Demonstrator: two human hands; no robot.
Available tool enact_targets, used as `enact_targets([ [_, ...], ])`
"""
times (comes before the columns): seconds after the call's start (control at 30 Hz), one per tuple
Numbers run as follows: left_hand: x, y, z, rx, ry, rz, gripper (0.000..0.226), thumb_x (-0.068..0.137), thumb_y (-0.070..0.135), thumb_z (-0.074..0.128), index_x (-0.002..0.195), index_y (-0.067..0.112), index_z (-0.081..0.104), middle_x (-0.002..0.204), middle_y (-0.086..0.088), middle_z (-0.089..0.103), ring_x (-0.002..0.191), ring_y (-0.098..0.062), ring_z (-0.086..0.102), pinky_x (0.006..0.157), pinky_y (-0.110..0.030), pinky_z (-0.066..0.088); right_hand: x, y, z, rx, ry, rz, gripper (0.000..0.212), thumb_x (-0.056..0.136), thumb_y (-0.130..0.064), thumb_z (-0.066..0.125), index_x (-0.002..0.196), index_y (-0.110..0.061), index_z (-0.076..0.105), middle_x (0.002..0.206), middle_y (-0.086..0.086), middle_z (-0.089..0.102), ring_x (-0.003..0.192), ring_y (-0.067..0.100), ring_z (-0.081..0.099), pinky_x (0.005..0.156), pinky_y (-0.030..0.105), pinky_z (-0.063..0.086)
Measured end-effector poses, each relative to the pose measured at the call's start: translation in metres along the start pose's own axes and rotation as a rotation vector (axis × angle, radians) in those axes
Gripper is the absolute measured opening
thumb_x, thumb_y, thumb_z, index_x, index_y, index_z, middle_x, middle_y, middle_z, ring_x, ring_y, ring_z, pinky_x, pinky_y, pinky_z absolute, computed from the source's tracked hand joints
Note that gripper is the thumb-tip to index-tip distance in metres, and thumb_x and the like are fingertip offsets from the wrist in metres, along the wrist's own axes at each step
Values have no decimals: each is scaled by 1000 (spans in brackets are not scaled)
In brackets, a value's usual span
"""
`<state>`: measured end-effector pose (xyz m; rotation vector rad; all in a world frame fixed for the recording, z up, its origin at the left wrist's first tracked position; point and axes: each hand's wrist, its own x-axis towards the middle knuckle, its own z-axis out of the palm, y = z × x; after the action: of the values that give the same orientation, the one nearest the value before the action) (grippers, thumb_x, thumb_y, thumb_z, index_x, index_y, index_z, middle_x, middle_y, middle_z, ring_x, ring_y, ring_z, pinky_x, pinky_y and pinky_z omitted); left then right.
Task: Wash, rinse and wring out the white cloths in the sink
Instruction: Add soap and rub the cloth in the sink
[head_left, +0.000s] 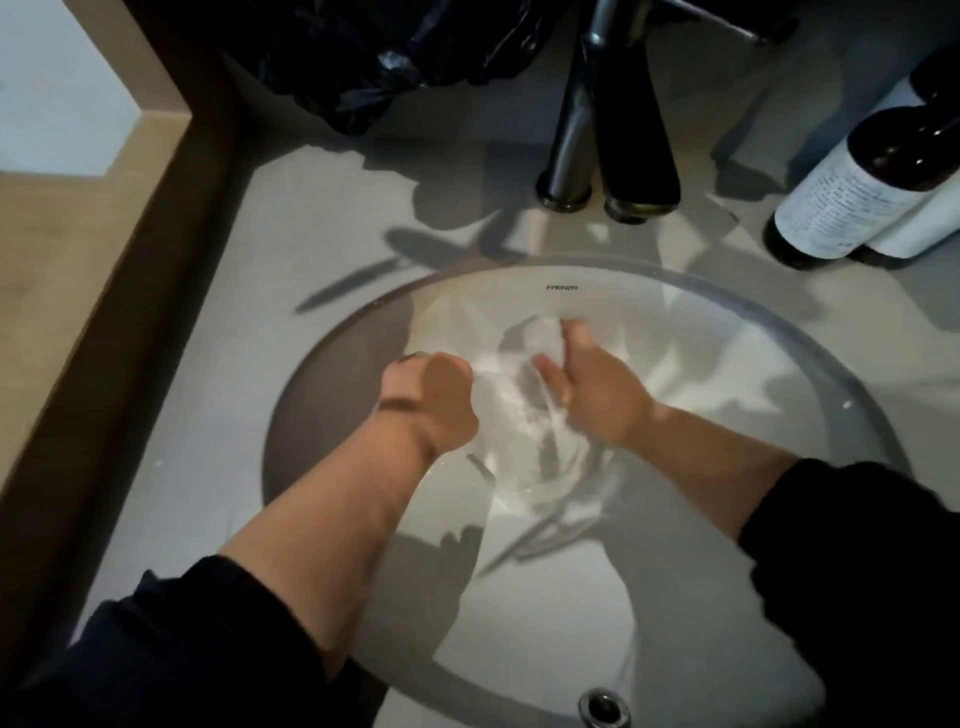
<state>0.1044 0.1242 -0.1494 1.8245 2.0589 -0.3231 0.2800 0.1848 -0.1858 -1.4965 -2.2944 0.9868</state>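
Over the bowl of a white oval sink (649, 312) set into a grey tabletop (270, 234), a person is working a white cloth (524, 415) between two bare hands. The left hand (431, 400) is curling into a tight fist, its grip closing on one bunched end of the fabric. The right hand (592, 384) is wrapping fingers and thumb around the other end, so the wet cloth is stretching like a rope between them, low in the basin and below the rim. Holding it there is likely keeping drips and splashes inside the bowl rather than on the tabletop. Opposing grips of this kind are what scrubbing or twisting calls for, and the stage looks like washing or an early wring. Motion blur is making it hard to say which, or whether more than one cloth is in the bundle. Dark sleeves (171, 649) are sitting high on the forearms, apparently to stay dry. A dark faucet (613, 130) is standing behind the bowl, and no stream from it is showing. Two labelled dark bottles (857, 192) are standing at the right, near the basin, and a black plastic bag (395, 57) is slumping at the back left.
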Motion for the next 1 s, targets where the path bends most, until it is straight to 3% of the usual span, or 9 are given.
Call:
enact_targets([
  [0.1, -5, 1, -2, 214, -107, -15, 29, 91, 19, 51, 118, 15, 59, 119, -5, 55, 111, -25, 53, 80, -28, 42, -19, 10, -54, 216, -81, 114, 34, 94, -11, 57, 118, -12, 34, 89, 3, 52, 75, 19, 57, 65, 19, 44],
  [0.2, -3, 7, 11, 419, -21, 205, 82, 82, 52, 66, 143, 9, 33, 138, -7, 36, 127, -28, 37, 98, -36, 39, -45, 14, -79, -468, -291, 239, 41, 89, -23, 47, 126, -7, 41, 119, 10, 53, 112, 31, 52, 88, 31, 45],
  [0.3, 0, 18, 33, 306, -98, 323, 126, 69, 72, 65, 152, 11, -7, 157, -7, 7, 143, -29, 15, 116, -48, 21, -56, 7, -61, -935, -205, -85, 73, 70, -30, 25, 129, 4, 52, 127, 28, 56, 111, 45, 57, 87, 58, 48],
  [0.43, 9, 23, 53, 386, -75, 311, 123, 68, 78, 60, 152, 11, -1, 155, -8, 12, 136, -29, 24, 104, -47, 32, -50, -18, -37, -1304, -453, -139, 72, 93, -54, 28, 147, -7, 30, 157, 25, 12, 146, 39, 9, 115, 57, 6],
  [0.53, 14, 24, 52, 305, 27, 320, 95, 71, 72, 64, 140, 17, 27, 127, -2, 40, 112, -23, 46, 83, -32, 41, -44, -31, -21, -1427, -740, 49, 79, 87, -74, 30, 139, -17, 45, 138, 13, 50, 137, 35, 33, 114, 55, 4],
  [0.6, 15, 24, 50, 255, 41, 305, 84, 74, 65, 66, 134, 19, 31, 121, -1, 45, 108, -21, 52, 77, -29, 42, -45, -23, -16, -1413, -720, 120, 88, 81, -72, 49, 142, -11, 36, 128, 13, 57, 122, 36, 50, 110, 55, 23],
  [0.7, 16, 21, 42, 124, 71, 276, 68, 78, 49, 71, 130, 21, 36, 118, -2, 49, 106, -21, 53, 74, -30, 41, -53, 6, -25, -1183, -553, 214, 106, 76, -55, 68, 149, -13, 4, 139, 18, 41, 125, 37, 45, 103, 48, 38],
  [0.87, 21, 9, 31, 15, 350, 412, 63, 60, 21, 83, 117, 18, 58, 107, -4, 56, 96, -26, 58, 75, -33, 49, -48, 24, -61, -259, -279, 438, 57, 77, -36, 75, 127, -15, 55, 122, 7, 62, 106, 23, 60, 84, 21, 40],
  [1.0, 17, 0, 35, -124, -157, 351, 97, 74, 38, 80, 150, 23, 23, 144, 1, 37, 132, -21, 38, 106, -34, 38, -54, 12, -61, 9, 28, 409, 35, 78, -31, 75, 109, -16, 67, 103, 4, 70, 97, 22, 65, 77, 22, 44],
])
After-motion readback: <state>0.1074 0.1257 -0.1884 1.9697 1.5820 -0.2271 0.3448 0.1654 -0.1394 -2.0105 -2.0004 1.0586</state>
